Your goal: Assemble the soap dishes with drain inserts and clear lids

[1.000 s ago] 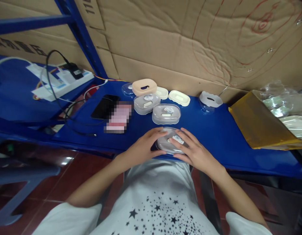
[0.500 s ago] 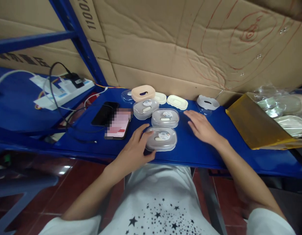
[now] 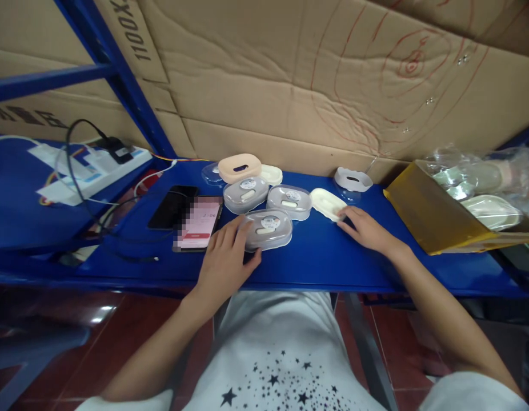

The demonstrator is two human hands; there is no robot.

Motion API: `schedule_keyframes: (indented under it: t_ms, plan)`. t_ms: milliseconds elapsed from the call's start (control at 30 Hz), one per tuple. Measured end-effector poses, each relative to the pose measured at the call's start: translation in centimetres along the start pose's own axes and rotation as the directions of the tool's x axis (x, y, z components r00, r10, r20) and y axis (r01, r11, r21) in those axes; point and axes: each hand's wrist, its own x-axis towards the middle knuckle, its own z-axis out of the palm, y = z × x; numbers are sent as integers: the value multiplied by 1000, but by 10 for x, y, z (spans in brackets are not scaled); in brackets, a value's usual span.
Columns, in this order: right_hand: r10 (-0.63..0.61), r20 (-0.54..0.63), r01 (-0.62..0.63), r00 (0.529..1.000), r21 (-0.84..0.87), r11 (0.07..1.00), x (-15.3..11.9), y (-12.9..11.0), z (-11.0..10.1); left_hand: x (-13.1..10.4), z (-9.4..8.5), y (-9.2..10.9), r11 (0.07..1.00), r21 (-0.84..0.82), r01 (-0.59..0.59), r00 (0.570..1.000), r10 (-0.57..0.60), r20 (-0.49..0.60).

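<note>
My left hand rests at the left end of the front soap box, which has a clear lid and a round sticker. Its fingers are apart, with the index fingertip at the lid's corner and the thumb at the near side. With its fingertips, my right hand has the right end of a shallow cream soap dish insert. The insert sits at an angle beside a second lidded soap box. A third lidded box stands to the left.
Behind are a peach soap box part, another cream insert and a grey part. Phones and cables lie left, near a power strip. At right stands a carton of wrapped parts. Cardboard backs the blue table.
The cream insert has come nearer and to the right, with my right fingertips on its end. The front box has shifted slightly away from me. The view has turned a little.
</note>
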Motion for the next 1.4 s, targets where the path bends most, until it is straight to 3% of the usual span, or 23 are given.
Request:
schedule_keyframes:
  t_ms: [100, 200, 300, 367, 467, 567, 700, 833, 967, 1100, 1233, 1400]
  plan:
    - [31, -40, -28, 999, 76, 997, -50, -13, -9, 0, 1, 5, 1000, 2, -18, 999, 18, -44]
    - [3, -31, 2, 1000, 182, 983, -73, -29, -17, -3, 1, 20, 981, -96, -166, 985, 162, -53]
    - [-15, -79, 31, 997, 201, 979, -54, -31, -21, -9, 5, 39, 885, -251, -391, 907, 417, 56]
    - [17, -119, -7, 993, 82, 997, -25, -20, -17, -11, 12, 50, 846, -283, -451, 851, 503, 147]
    - [163, -146, -185, 976, -153, 971, 17, 7, -2, -13, 20, 56, 857, -259, -446, 830, 504, 238]
    - [247, -165, -282, 955, -235, 930, 29, 25, 12, -12, 21, 52, 860, -299, -414, 838, 489, 244]
    - [300, -233, -346, 925, -187, 919, 0, 29, 14, -11, 15, 46, 852, -346, -392, 862, 472, 185]
    - [328, -257, -345, 909, -23, 938, -34, 26, 10, -11, 13, 47, 868, -363, -340, 907, 404, 118]
    - [257, -262, -215, 930, 176, 961, -55, -1, 5, -10, 15, 50, 859, -459, -227, 943, 311, 115]
    - [4, -93, 31, 996, 367, 930, -70, -63, -3, -11, 20, 50, 857, -497, -136, 966, 225, 124]
    - [-166, 62, 143, 984, 269, 952, -72, -114, -3, -14, 25, 49, 860, -496, -117, 973, 200, 118]
    - [-183, 34, 175, 983, 162, 971, -63, -125, 14, -16, 25, 48, 882, -457, -117, 968, 204, 146]
